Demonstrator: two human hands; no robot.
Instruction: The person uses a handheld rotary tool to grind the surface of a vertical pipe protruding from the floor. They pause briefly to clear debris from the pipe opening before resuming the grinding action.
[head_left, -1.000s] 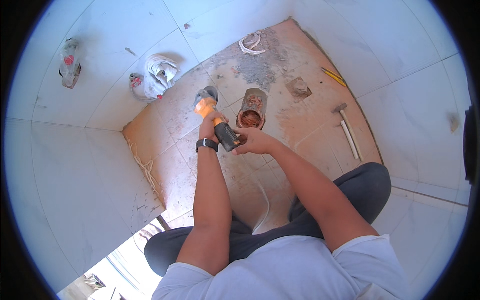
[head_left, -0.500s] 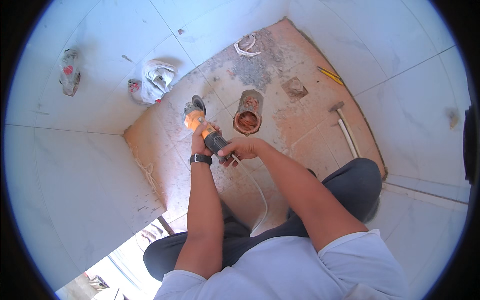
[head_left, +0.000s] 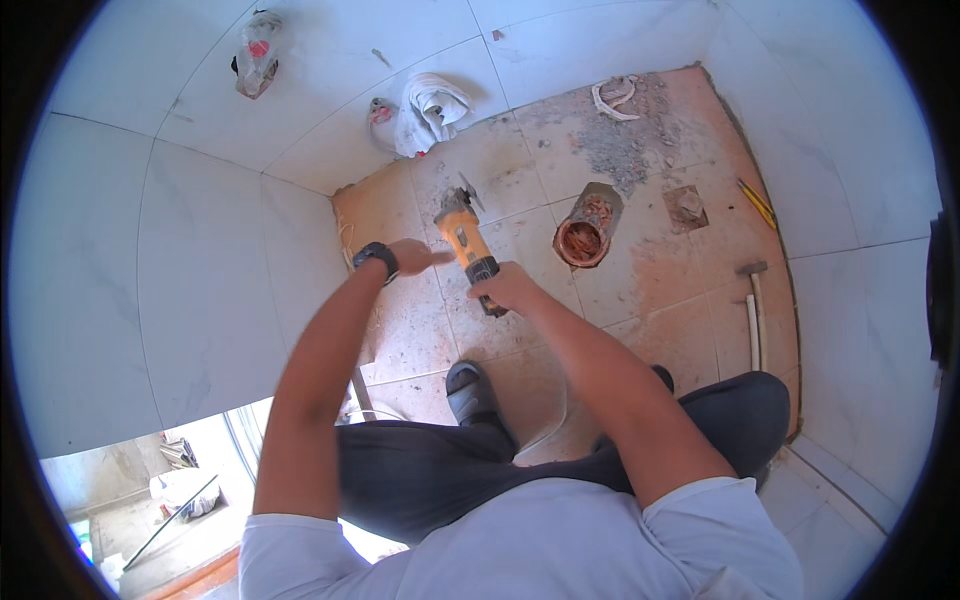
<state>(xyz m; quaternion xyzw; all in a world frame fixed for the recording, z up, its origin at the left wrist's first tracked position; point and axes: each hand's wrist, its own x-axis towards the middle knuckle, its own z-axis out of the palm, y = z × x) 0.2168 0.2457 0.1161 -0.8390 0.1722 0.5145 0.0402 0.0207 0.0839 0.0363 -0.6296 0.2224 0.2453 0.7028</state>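
An orange-and-black angle grinder with a dark disc (head_left: 464,238) is held to the left of the oblong opening cut into the tiled floor (head_left: 608,190). The grinder's disc end is pointed away from the person, and its black rear end is turned toward the person. That black end is clasped by the right hand (head_left: 512,288), whose fingers are wrapped around it, to the left of the opening and nearer the person. The left hand (head_left: 410,257), with a black watch (head_left: 375,262) worn at its wrist, is held unclasped farther left of the opening, its fingers stretched toward the orange body; whether the body is touched cannot be told.

Reddish rubble (head_left: 580,243) is contained in the end of the opening nearer the person. To the right of the opening, a square recess holding a grey lump (head_left: 688,206) is seen, and farther right a slim yellow-and-dark tool (head_left: 757,203) is laid by the wall. A hammer with a wooden handle (head_left: 759,310) and a straight white tube (head_left: 752,332) are laid side by side, right of the opening and nearer the person. Beyond the opening, grey gravel (head_left: 620,155) is spread, with curved white strips (head_left: 613,100) placed at its far side.
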